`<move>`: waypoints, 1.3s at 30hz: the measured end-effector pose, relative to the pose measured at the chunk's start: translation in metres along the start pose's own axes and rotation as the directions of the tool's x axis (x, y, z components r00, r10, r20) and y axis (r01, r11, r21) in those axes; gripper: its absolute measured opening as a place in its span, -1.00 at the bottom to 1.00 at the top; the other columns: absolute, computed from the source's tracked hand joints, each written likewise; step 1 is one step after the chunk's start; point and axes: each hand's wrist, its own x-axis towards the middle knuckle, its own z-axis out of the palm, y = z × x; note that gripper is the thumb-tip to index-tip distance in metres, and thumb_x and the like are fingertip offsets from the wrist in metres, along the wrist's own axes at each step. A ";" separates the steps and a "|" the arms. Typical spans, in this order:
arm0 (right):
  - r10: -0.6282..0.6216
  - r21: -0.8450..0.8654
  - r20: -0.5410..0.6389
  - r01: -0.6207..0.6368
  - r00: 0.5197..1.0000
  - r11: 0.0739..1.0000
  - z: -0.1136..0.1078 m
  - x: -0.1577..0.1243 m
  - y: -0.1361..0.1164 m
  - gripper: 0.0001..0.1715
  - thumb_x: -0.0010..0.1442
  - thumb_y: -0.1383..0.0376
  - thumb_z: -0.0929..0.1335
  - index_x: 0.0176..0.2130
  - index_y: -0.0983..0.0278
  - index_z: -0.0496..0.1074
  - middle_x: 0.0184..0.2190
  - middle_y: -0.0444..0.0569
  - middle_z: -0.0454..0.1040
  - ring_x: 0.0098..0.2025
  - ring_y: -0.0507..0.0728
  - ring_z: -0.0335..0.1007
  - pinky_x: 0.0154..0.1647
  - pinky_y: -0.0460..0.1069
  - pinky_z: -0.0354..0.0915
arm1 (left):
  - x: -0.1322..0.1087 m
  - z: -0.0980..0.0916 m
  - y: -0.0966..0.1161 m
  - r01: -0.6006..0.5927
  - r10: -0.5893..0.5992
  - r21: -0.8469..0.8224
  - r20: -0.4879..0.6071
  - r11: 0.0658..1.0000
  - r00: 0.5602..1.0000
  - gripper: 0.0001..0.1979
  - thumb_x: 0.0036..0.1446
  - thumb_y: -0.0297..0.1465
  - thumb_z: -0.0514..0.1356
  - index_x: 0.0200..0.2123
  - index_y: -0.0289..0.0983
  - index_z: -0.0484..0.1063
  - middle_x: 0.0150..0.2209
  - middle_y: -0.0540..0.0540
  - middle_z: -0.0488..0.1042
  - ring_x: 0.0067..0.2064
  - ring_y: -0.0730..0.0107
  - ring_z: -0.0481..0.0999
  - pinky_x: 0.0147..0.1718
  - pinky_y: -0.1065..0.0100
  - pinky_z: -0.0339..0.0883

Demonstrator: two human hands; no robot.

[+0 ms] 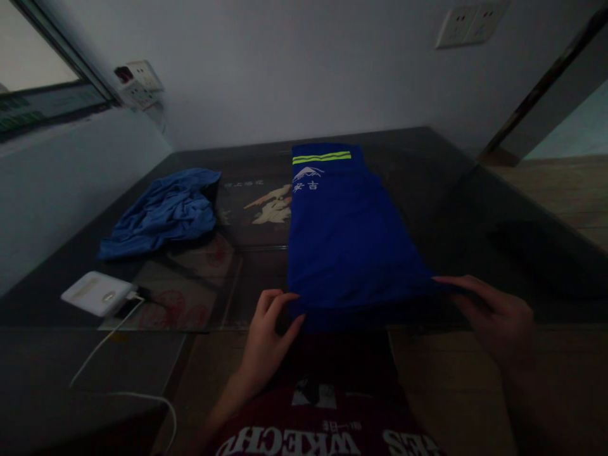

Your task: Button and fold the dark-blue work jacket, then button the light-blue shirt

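The left thumb and index fingertips [288, 297] pinch the near-left corner of a folded royal-blue work garment [346, 240]. The left hand [270, 323] comes in from below, its other fingers bent. The right hand [498, 313] pinches the near-right corner, which is drawn out sideways; that side is dim, so how its tucked fingers sit is hard to say.

The garment lies flat on a dark, glossy table [256, 269], in front of the person and reaching over the near edge. Its long axis runs from the person towards the wall [304, 69]; the narrower far end carries a yellow-green stripe [322, 158], with a white mountain logo [308, 172] and two white characters below it, upright as the person sees them. The near end flares to the right.

Well to the left lies a crumpled blue cloth [166, 212]. Nearer the person is a white device [99, 293] with a white cable [107, 342] plugged into it. Wall sockets [470, 25] sit beyond the table.
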 end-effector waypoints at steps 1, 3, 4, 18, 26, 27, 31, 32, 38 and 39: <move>-0.003 -0.009 -0.021 0.003 1.000 1.000 0.000 0.001 -0.002 -0.79 0.24 0.21 0.30 -0.15 0.05 0.50 -0.23 -0.14 0.55 -0.24 0.19 0.52 -0.24 0.07 0.40 | 0.001 0.001 0.000 -0.012 0.012 0.035 -0.002 0.999 1.000 -0.78 0.11 -0.37 0.19 -0.13 -0.18 0.43 -0.17 -0.08 0.31 -0.19 0.34 0.42 -0.17 0.31 0.39; -0.019 -0.026 -0.076 0.017 0.997 1.000 0.000 0.005 -0.008 -0.80 0.23 0.23 0.31 -0.17 0.04 0.50 -0.25 -0.15 0.56 -0.28 0.18 0.52 -0.30 0.05 0.39 | 0.000 0.003 0.000 -0.045 0.046 0.076 -0.019 0.996 0.999 -0.82 0.14 -0.38 0.17 -0.16 -0.17 0.43 -0.17 -0.08 0.32 -0.17 0.34 0.42 -0.15 0.31 0.37; -0.030 -0.032 -0.108 0.027 0.994 0.999 0.000 0.007 -0.010 -0.80 0.23 0.24 0.31 -0.17 0.04 0.51 -0.26 -0.16 0.56 -0.30 0.18 0.52 -0.34 0.04 0.39 | 0.000 0.004 0.000 -0.062 0.064 0.086 -0.025 0.994 0.998 -0.83 0.16 -0.38 0.15 -0.16 -0.17 0.42 -0.17 -0.08 0.32 -0.16 0.34 0.42 -0.14 0.32 0.37; -0.184 -0.082 -0.134 0.174 0.974 0.981 -0.010 0.062 -0.040 -0.78 0.24 0.27 0.30 -0.18 0.03 0.52 -0.28 -0.17 0.56 -0.27 0.14 0.51 -0.28 0.03 0.38 | 0.001 -0.002 0.000 -0.037 0.041 0.079 -0.039 0.996 0.998 -0.88 0.10 -0.44 0.12 -0.46 -0.22 0.22 -0.46 0.05 0.34 -0.40 0.46 0.36 -0.39 0.47 0.24; -0.066 0.033 0.154 0.061 0.986 0.998 -0.023 0.034 -0.010 -0.69 0.18 0.30 0.26 -0.15 0.07 0.53 -0.24 -0.15 0.57 -0.20 0.18 0.52 -0.18 0.06 0.43 | -0.007 -0.001 -0.006 -0.049 0.050 0.041 -0.024 0.998 0.998 -0.90 -0.02 -0.52 0.05 -0.51 -0.22 0.19 -0.54 0.08 0.25 -0.49 0.49 0.28 -0.48 0.48 0.19; -0.047 0.048 0.206 0.038 0.977 0.998 -0.023 0.027 -0.005 -0.69 0.16 0.30 0.26 -0.15 0.09 0.52 -0.22 -0.14 0.57 -0.19 0.17 0.52 -0.16 0.06 0.43 | -0.008 -0.001 -0.008 -0.067 0.067 0.045 0.002 0.997 0.998 -0.90 -0.02 -0.54 0.04 -0.49 -0.22 0.21 -0.52 0.07 0.27 -0.48 0.47 0.30 -0.47 0.47 0.20; 0.004 0.092 0.291 -0.032 0.957 0.995 -0.015 0.001 0.009 -0.67 0.15 0.33 0.26 -0.12 0.15 0.51 -0.19 -0.07 0.55 -0.16 0.14 0.49 -0.12 0.04 0.41 | -0.014 0.000 -0.017 -0.121 0.117 0.087 0.055 0.989 0.992 -0.88 0.03 -0.52 0.03 -0.37 -0.22 0.29 -0.35 -0.04 0.37 -0.30 0.35 0.40 -0.32 0.37 0.29; 0.002 0.103 0.278 -0.032 0.960 0.994 -0.012 -0.003 0.010 -0.67 0.15 0.35 0.26 -0.12 0.15 0.50 -0.19 -0.05 0.54 -0.14 0.14 0.47 -0.10 0.05 0.40 | -0.014 0.001 -0.019 -0.109 0.105 0.107 0.042 0.988 0.994 -0.89 0.05 -0.49 0.05 -0.33 -0.22 0.30 -0.31 -0.06 0.39 -0.26 0.30 0.41 -0.28 0.32 0.31; -0.047 0.100 0.250 0.023 0.967 0.995 -0.001 -0.010 0.011 -0.61 0.10 0.34 0.35 -0.04 0.14 0.47 -0.08 0.02 0.47 0.01 0.21 0.33 0.03 0.16 0.31 | -0.008 0.007 -0.022 0.086 -0.092 0.243 0.013 0.966 0.996 -0.61 -0.02 -0.27 0.20 -0.10 -0.23 0.25 -0.21 -0.15 0.46 -0.21 0.08 0.44 -0.23 0.09 0.33; -0.048 0.102 0.262 0.022 0.964 0.995 0.000 -0.010 0.011 -0.57 0.08 0.36 0.36 -0.03 0.13 0.46 -0.06 0.02 0.46 0.02 0.22 0.32 0.05 0.17 0.30 | -0.006 0.008 -0.021 0.113 -0.121 0.234 0.019 0.966 0.992 -0.60 -0.01 -0.26 0.19 -0.09 -0.23 0.25 -0.21 -0.16 0.47 -0.20 0.07 0.44 -0.23 0.09 0.34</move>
